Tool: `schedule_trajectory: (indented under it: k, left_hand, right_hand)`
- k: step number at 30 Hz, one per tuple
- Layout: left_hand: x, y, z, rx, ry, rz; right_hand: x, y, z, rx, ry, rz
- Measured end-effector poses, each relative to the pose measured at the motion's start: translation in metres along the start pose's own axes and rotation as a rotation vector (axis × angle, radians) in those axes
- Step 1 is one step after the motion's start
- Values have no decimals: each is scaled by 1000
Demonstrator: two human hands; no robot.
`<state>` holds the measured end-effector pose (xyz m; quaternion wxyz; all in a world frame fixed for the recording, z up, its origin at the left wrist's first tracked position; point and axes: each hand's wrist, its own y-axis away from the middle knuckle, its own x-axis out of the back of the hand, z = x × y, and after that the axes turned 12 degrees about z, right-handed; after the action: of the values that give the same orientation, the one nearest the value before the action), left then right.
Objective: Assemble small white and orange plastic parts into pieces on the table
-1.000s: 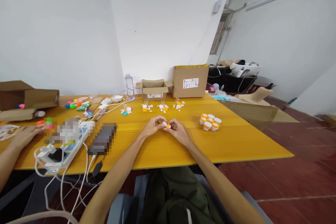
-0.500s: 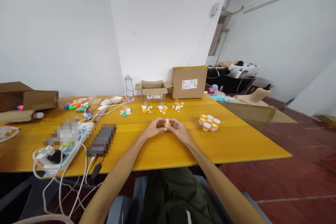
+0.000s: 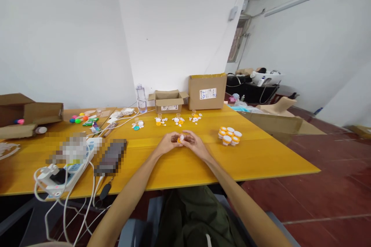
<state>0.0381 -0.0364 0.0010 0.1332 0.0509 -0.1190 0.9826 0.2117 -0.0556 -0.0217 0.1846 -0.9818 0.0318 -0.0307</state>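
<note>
Between my fingertips is a small round orange-and-white piece (image 3: 181, 139), with a clear part partly hidden by the fingers. My left hand (image 3: 167, 143) grips it from the left, and my right hand (image 3: 195, 145) closes on it from the right. Beyond the hands lie small groups of loose parts: one with a teal ring (image 3: 136, 127), others with an orange ring (image 3: 158, 123), white discs (image 3: 176, 120) and clear cups (image 3: 194, 112). To the right of my right hand stands a cluster of small clear jars with white and orange lids (image 3: 227, 139).
A small open carton (image 3: 169, 108) and a larger cardboard box (image 3: 206, 98) stand at the back beside a water bottle (image 3: 141, 99). On the left are a power strip (image 3: 69, 175) with white cables, a blurred dark phone-like object (image 3: 111, 157) and an open box (image 3: 43, 114).
Both hands stay together at the orange-and-white piece, which has tilted slightly and moved a little left in view. The camera view has shifted slightly. The other things have not moved.
</note>
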Motion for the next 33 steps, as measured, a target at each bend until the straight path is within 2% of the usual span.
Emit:
schedule_trajectory:
  k: [9,14,18,24,29,33]
  left_hand:
    - [6,-5,-6,48,46,-41]
    - [12,-9,-8,17,-8,61]
    - [18,-13,-9,4,-23,164]
    - [23,-15,-13,-11,-63,232]
    - [21,-13,-16,13,-57,234]
    - [19,-10,-16,30,-53,219]
  right_hand:
    - [-2,6,-8,114,140,41]
    - [1,-6,8,204,312,105]
    - [15,-30,33,272,489,270]
    - [38,-75,64,105,638,459]
    - [42,-113,72,-32,665,447]
    - [44,-138,75,-34,681,432]
